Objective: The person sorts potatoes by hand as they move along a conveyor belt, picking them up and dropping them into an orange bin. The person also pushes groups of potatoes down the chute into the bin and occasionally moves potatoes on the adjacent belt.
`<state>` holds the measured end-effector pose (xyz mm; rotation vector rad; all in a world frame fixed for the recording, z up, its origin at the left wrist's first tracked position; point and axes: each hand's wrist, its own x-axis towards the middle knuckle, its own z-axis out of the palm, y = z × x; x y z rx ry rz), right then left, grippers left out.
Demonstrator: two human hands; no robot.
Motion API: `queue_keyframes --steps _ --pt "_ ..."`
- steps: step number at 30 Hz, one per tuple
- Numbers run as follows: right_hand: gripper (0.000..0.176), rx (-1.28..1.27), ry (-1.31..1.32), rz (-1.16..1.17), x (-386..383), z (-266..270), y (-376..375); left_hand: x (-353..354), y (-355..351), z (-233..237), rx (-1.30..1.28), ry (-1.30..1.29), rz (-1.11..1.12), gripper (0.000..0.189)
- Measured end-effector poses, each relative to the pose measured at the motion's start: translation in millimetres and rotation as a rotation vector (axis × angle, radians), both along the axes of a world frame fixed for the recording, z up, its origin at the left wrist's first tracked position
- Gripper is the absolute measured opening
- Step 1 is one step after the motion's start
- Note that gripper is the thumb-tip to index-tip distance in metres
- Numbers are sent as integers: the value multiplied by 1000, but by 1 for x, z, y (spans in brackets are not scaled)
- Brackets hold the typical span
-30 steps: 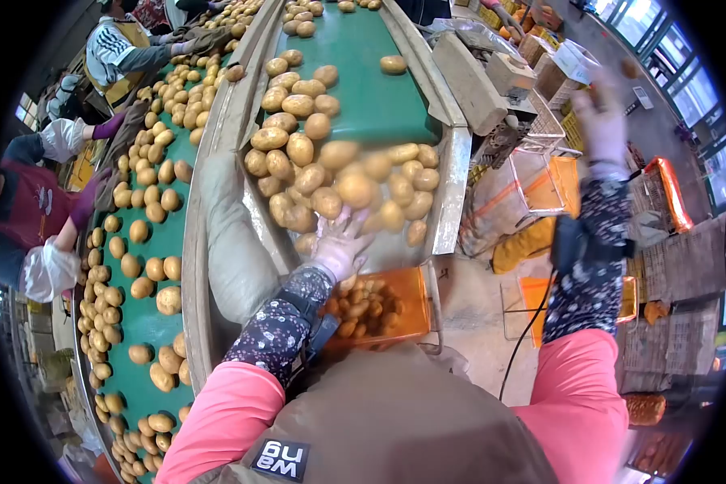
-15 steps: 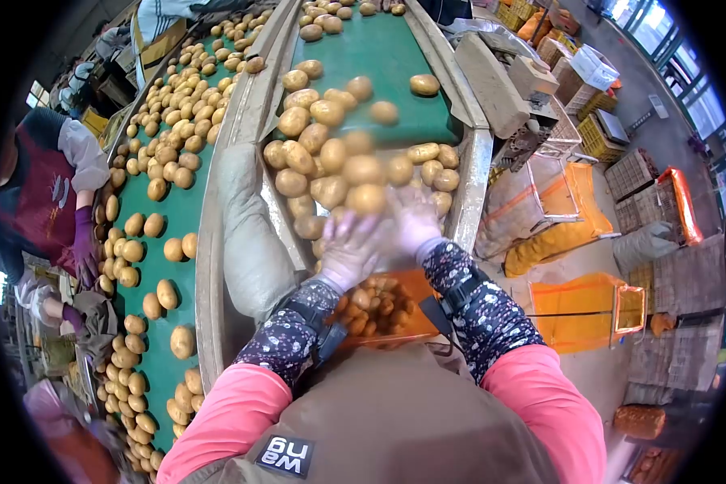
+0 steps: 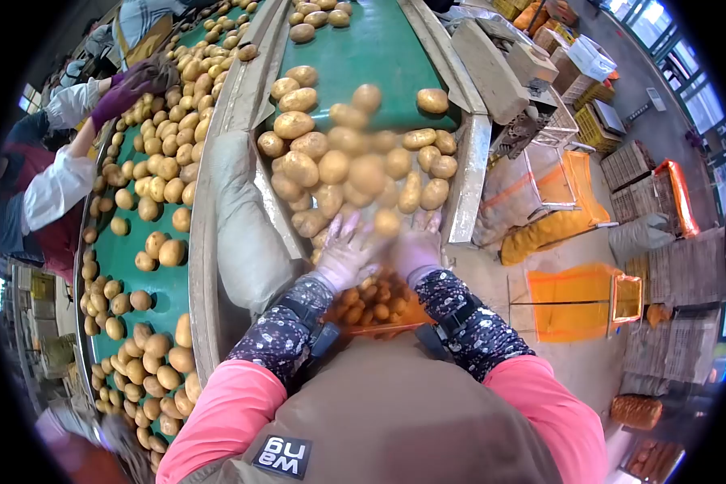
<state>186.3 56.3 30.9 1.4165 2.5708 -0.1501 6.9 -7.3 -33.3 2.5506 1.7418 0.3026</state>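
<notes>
My left hand (image 3: pixel 347 251), in a pale thin glove, lies at the lower end of the chute with its fingers spread against the potatoes (image 3: pixel 301 169). Beside it, my right hand (image 3: pixel 419 244) is stretched out in the same kind of glove, its outline partly blurred. Neither hand grips anything. Between and above them several potatoes are smeared by motion, one (image 3: pixel 387 222) close to the fingertips. Below my wrists an orange mesh bag (image 3: pixel 387 327) holds many potatoes. Above the chute runs a green belt (image 3: pixel 363 48) with one potato (image 3: pixel 432 101) at its right side.
A second green belt (image 3: pixel 157 294) full of potatoes runs along the left, where a co-worker's purple-gloved hand (image 3: pixel 125 97) reaches over it. A grey padded roll (image 3: pixel 246 218) lines the chute's left side. On the right stand orange mesh bags (image 3: pixel 569 302) and stacked crates (image 3: pixel 597 113).
Potatoes have tumbled down the chute towards my hands. Both hands have shifted slightly downward, nearer the bag. The co-worker's arms at left now reach farther up over the other belt.
</notes>
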Motion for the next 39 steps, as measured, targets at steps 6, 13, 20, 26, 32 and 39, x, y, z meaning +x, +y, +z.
queue_keyframes --steps 6,13,20,26,32,39 --pt "29 257 60 138 9 -21 7 0 16 28 219 -8 358 53" --pt "11 230 97 296 19 -32 18 -1 11 27 12 70 330 54" --pt "18 -278 534 -39 10 -2 34 1 13 36 -60 -25 308 54" --pt "58 -1413 1592 -329 12 -10 62 -10 12 18 -37 92 29 53" --pt "51 -1594 1801 -413 -3 10 52 -6 14 21 240 35 56 50" --pt "31 -1265 1769 -572 -11 8 72 -5 15 28 35 96 235 60"
